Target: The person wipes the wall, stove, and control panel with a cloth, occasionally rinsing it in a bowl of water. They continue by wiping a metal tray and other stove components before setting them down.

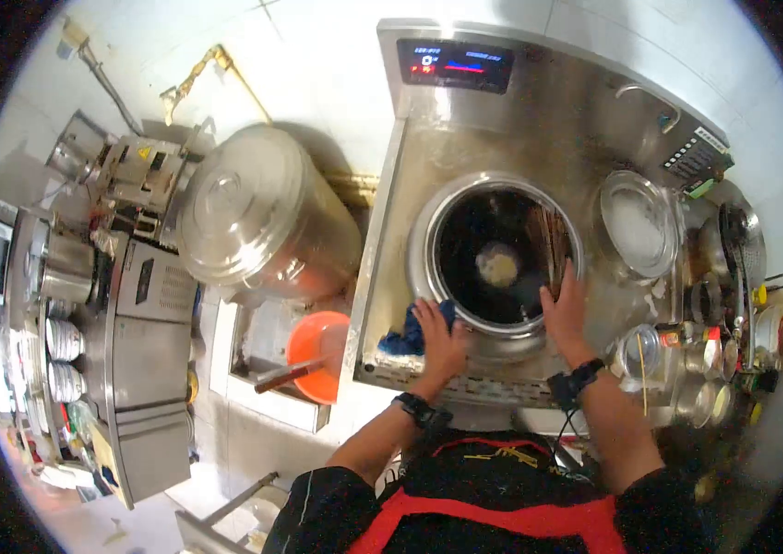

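Observation:
A dark wok [474,249] sits in the round steel ring [424,217] of the cooktop, with a pale patch at its bottom. My left hand [442,343] presses a dark blue cloth [402,340] at the near left of the rim, fingers over the cloth. At the near right edge, my right hand [568,314] grips a brown wok brush [552,238] that looks like a bundle of thin bamboo strips. The brush's strips lie along the inner right wall of the wok, pointing away from me.
To the left stand a big lidded steel pot [253,217] and an orange bucket [322,355] with a handled tool across it. A steel bowl [639,224] sits right of the wok. Jars and seasoning containers [700,360] crowd the right side. A lit control panel [456,65] is behind.

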`<state>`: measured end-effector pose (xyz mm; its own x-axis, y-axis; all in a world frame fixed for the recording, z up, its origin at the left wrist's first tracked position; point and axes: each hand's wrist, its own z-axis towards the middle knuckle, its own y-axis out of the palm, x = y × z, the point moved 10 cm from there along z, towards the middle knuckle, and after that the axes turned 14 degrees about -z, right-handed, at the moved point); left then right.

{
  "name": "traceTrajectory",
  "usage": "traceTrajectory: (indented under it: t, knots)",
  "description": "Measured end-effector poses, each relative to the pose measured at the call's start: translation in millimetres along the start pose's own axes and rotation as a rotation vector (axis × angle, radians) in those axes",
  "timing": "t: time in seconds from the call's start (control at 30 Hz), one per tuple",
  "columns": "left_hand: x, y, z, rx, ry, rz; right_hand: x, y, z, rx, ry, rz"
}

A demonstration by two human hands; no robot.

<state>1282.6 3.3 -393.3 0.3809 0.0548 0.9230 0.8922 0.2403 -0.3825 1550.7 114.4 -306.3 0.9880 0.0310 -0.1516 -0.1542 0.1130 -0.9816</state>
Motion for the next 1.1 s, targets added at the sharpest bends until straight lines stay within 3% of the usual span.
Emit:
traceTrajectory:
  t: [0.07, 0.13, 0.17, 0.2, 0.27, 0.37, 0.43, 0.5, 0.6, 0.67, 0.73, 0.8, 0.87, 0.93, 1.03, 1.1]
  knots:
    - [-17, -19, 42, -0.039, -0.016, 0.069, 7, -4, -11, -0.021, 0.118, 0.082]
    - [-66, -16, 91, -0.162, 0.087, 0.372, 25, 9, -18, 0.028, 0.207, 0.253]
    - [-39, -34, 119, -0.149, -0.035, 0.148, 36, 15, -19, 0.068, 0.278, 0.422]
    - [-42, -36, 145, -0.172, 0.021, 0.131, 35, 11, -21, 0.086, 0.302, 0.426]
    - [-93, -5, 207, -0.349, 0.273, 0.473, 24, 2, -21, 0.057, 0.314, 0.503]
    - [-37, 10, 275, -0.429, 0.198, 0.261, 33, 21, -20, 0.09, 0.41, 0.441]
    - [-10, 42, 315, -0.524, 0.281, 0.329, 30, 23, -19, 0.052, 0.472, 0.607]
    - [26, 76, 339, -0.611, 0.361, 0.388, 27, 11, -19, 0.099, 0.454, 0.504]
    - [102, 107, 348, -0.648, 0.079, 0.301, 27, 1, -17, 0.115, 0.411, 0.408]
    - [120, 144, 356, -0.606, 0.115, 0.371, 34, 11, -26, 0.197, 0.413, 0.428]
    - [134, 210, 339, -0.89, 0.501, 0.589, 37, 17, -26, 0.169, 0.472, 0.57]
    - [147, 250, 312, -0.972, 0.726, 0.648, 34, 22, -26, 0.12, 0.519, 0.716]
    - [171, 276, 286, -0.917, 0.779, 0.535, 38, 22, -28, 0.198, 0.627, 0.866]
    - [212, 268, 253, -1.072, 0.671, 0.415, 45, 24, -35, 0.268, 0.657, 0.952]
    - [190, 316, 233, -0.944, 0.87, 0.231, 77, 26, -54, 0.392, 0.705, 1.043]
    - [199, 309, 229, -0.843, 0.982, 0.194, 92, 18, -59, 0.449, 0.719, 1.05]
